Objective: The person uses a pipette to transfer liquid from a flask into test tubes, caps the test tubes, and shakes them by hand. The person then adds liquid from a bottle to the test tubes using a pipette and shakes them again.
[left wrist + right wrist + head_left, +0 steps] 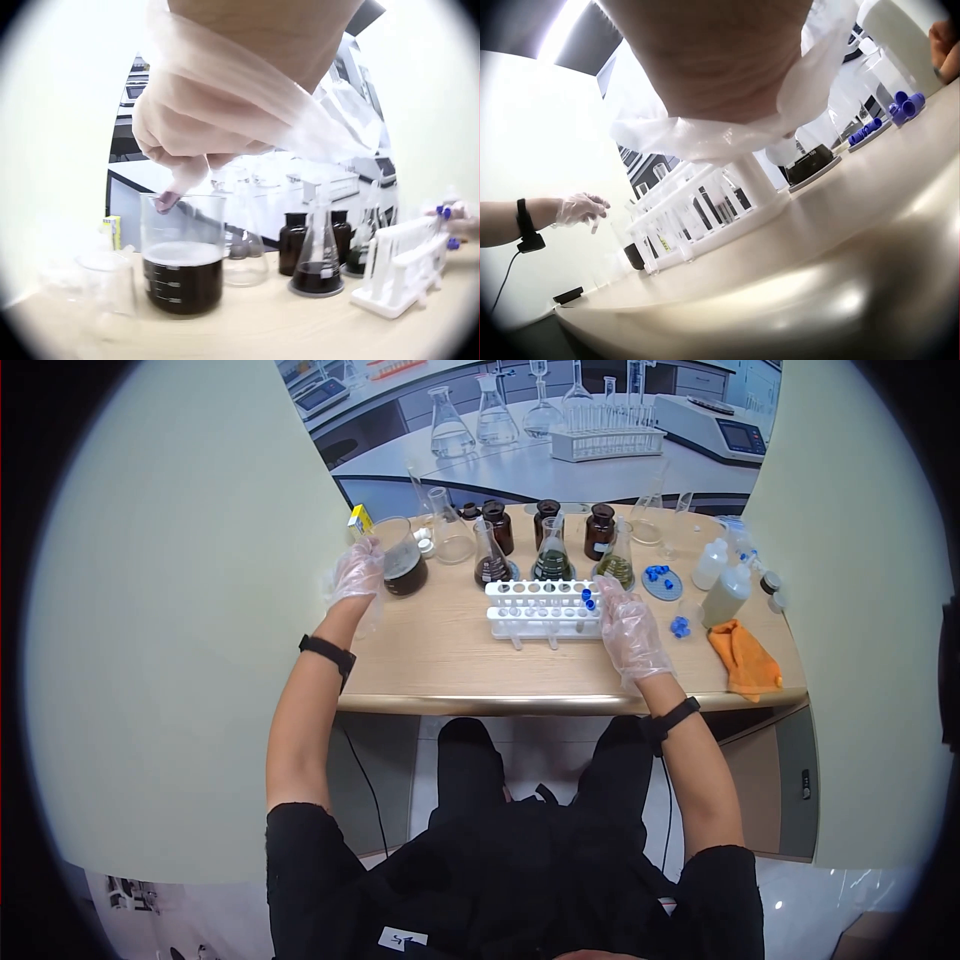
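My gloved left hand [357, 572] is at the left side of a glass beaker [184, 281] of dark liquid with pale froth on top. In the left wrist view its fingers are curled, and a pale, purple-tipped end [168, 201] points down at the beaker's rim; I cannot tell whether this is a gloved fingertip or something pinched. My gloved right hand [634, 632] grips the right end of a white test tube rack [512, 628], its fingertips partly hidden. Clear tubes stand in the rack, and blue-capped tubes [588, 599] are beside the right fingers.
Behind the rack stand conical flasks [552, 565] with dark and yellowish liquids, and brown bottles [599, 532]. Rightward are a dish of blue caps [661, 584], loose blue caps [680, 627], plastic bottles [727, 596] and an orange cloth [743, 657]. An empty conical flask [452, 540] stands near the beaker.
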`<state>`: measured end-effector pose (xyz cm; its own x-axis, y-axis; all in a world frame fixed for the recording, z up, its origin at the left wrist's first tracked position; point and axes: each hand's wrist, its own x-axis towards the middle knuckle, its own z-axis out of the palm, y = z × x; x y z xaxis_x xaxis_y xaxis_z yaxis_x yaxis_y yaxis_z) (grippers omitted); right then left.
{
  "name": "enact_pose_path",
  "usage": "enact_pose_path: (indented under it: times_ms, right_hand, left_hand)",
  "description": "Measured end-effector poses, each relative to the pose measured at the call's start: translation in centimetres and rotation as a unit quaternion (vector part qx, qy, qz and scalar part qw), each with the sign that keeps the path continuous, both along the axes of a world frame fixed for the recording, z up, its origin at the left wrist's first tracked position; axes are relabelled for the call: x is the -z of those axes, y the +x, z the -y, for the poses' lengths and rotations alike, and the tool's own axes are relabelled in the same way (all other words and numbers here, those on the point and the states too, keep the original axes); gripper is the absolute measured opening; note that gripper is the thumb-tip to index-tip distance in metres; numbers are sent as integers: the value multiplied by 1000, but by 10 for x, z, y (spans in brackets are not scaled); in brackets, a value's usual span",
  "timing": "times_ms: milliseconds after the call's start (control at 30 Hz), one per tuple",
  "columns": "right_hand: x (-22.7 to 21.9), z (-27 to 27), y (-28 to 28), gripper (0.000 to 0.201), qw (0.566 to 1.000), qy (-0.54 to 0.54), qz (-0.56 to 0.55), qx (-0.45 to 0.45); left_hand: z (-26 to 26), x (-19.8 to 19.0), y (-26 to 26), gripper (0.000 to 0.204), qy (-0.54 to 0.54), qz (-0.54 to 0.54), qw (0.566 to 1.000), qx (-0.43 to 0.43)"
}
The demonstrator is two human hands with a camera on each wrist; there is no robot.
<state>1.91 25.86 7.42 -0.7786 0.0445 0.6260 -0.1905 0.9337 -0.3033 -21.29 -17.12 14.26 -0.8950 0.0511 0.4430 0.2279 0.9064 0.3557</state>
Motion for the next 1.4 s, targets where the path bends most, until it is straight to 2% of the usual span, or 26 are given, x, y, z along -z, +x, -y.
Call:
enact_pose_path:
  times_ms: [100, 233, 300, 333, 400, 433, 500, 600, 633, 700, 833, 900, 933, 1000, 1133, 1200, 1333, 1400]
  right_hand:
    - [4, 5, -1, 46, 999, -29, 19, 20]
    - [5, 7, -1, 47, 999, -21, 18, 30]
    - [2, 8, 1, 49, 999, -27, 35, 27]
    - [0, 8, 2, 49, 999, -27, 36, 29]
    - [-6, 10, 4, 50, 996, -62, 60, 21]
    - [-4, 9, 3, 50, 996, -62, 60, 20]
    - [2, 7, 1, 51, 999, -37, 25, 24]
    - [5, 6, -1, 52, 998, -46, 34, 26]
    - [6, 5, 0, 52, 998, -46, 36, 29]
    - [2, 7, 1, 52, 998, -30, 42, 33]
    - [3, 7, 1, 52, 998, -36, 46, 35]
    - [4, 7, 1, 50, 999, -38, 24, 25]
    - [4, 7, 2, 50, 999, -37, 24, 26]
    - [4, 7, 2, 51, 998, -40, 34, 29]
    - [9, 5, 0, 52, 999, -29, -1, 18]
    - [6, 6, 2, 54, 999, -40, 18, 19]
    - [1, 7, 4, 56, 997, -33, 54, 34]
    - [5, 7, 4, 56, 999, -39, 28, 22]
  left_hand:
    - [13, -4, -18, 33, -47, 30, 998, -20]
    - [9, -7, -26, 35, -100, 19, 994, -33]
    - [15, 10, -57, 32, -194, -46, 980, -27]
    - [14, 14, -60, 32, -194, -45, 980, -25]
    - [3, -1, -45, 28, -317, -72, 946, -2]
    - [-1, -8, -40, 28, -318, -71, 946, -2]
    - [-4, -13, -40, 42, -246, 0, 969, 6]
    - [-3, -10, -47, 46, -241, 30, 970, 1]
    - [-2, -8, -51, 46, -241, 31, 970, 4]
    - [1, -4, -60, 45, -321, -4, 947, 12]
    - [0, -5, -54, 42, -261, -9, 965, 8]
    - [3, -8, -56, 42, -473, -71, 876, 54]
    - [0, -6, -56, 42, -473, -72, 877, 55]
    - [-12, -12, -41, 23, -386, -59, 921, 8]
    - [-15, -15, -39, 23, -361, -38, 932, 1]
    - [-10, -8, -46, 23, -294, -66, 953, -29]
    - [-1, -6, -54, 22, -251, -90, 963, -33]
    - [-12, -18, -36, 24, -111, -70, 991, 31]
